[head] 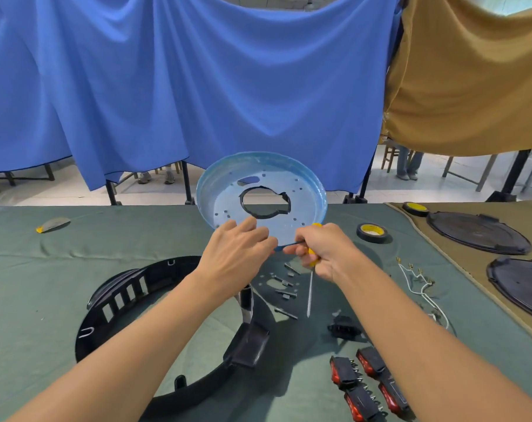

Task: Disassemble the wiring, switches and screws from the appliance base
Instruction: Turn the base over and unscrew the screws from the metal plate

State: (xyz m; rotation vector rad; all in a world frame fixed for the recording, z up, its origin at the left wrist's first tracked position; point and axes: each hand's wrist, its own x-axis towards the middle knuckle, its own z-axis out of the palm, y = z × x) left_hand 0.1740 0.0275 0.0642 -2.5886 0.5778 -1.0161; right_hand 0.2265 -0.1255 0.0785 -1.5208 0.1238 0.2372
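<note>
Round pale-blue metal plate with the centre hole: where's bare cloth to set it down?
Free: green cloth left of the black plastic ring base, up to the grey-and-yellow scrap. Crowded: right of the ring, with loose screws, red rocker switches, white wires and a black tape roll.

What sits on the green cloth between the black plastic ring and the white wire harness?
Head view: loose grey screws and a small black connector block lie there.

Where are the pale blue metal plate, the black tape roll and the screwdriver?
pale blue metal plate (225, 196): head view, flat face left of the centre hole.
black tape roll (371, 239): head view, outer side wall.
screwdriver (310, 295): head view, metal shaft.
</note>
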